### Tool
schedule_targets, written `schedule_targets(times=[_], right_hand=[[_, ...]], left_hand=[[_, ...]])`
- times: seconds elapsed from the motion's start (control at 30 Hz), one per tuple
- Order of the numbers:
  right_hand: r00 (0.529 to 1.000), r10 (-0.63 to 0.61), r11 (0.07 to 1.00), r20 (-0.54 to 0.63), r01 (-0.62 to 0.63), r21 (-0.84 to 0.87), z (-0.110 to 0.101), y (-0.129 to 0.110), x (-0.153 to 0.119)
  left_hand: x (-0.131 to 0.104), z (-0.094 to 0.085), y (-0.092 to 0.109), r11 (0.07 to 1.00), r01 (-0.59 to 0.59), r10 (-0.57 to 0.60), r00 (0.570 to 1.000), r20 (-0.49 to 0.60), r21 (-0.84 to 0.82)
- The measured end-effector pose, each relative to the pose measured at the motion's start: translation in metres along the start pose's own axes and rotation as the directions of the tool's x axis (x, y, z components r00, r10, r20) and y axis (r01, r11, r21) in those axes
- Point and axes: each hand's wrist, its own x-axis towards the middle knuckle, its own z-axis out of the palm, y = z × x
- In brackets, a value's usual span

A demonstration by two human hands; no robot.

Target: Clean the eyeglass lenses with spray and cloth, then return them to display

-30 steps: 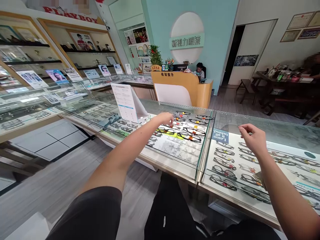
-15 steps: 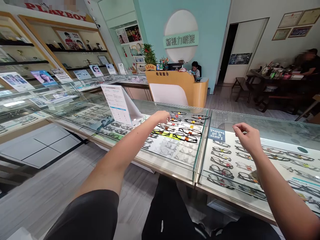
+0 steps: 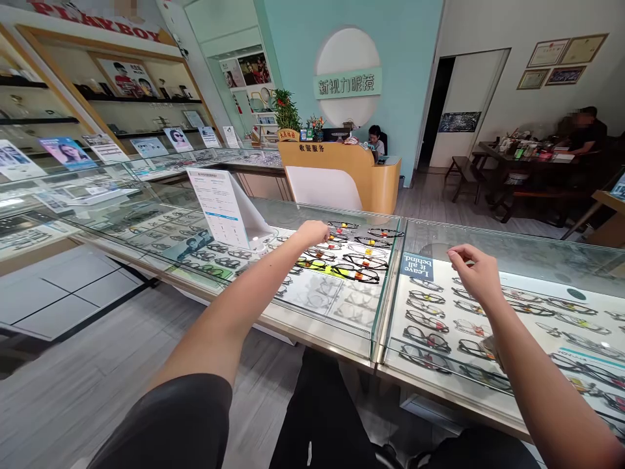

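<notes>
My left hand (image 3: 314,232) reaches out over the glass display counter (image 3: 336,329), its fingers curled down at the far end of several eyeglasses laid in rows. Its fingertips are partly hidden, and I cannot tell whether they grip a frame. Closest to me in those rows is a dark pair of eyeglasses (image 3: 355,273) with an orange tag. My right hand (image 3: 476,272) hovers above the neighbouring case, fingers bent in and thumb near the index finger, with nothing visible held. Under it, inside the case, lie tagged eyeglasses (image 3: 426,339) and a blue card (image 3: 416,266).
A white folded sign (image 3: 219,207) stands on the counter to the left. Beyond are a wooden reception desk (image 3: 336,166) with a person (image 3: 375,140) behind it, and a dark table (image 3: 522,156) with another person (image 3: 586,133). A bench (image 3: 459,172) stands near the doorway.
The view has shifted slightly, so the room sits a little lower and further left. Both hands keep nearly the same pose, the left still over the eyeglasses and the right still raised.
</notes>
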Motion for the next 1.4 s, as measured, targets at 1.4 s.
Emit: schedule_targets(times=[1.4], right_hand=[[0.968, -0.024, 0.878, 0.249, -0.099, 0.468, 0.022, -0.044, 0.008]], left_hand=[[-0.022, -0.009, 0.245, -0.342, -0.459, 0.0, 0.873, -0.488, -0.82]])
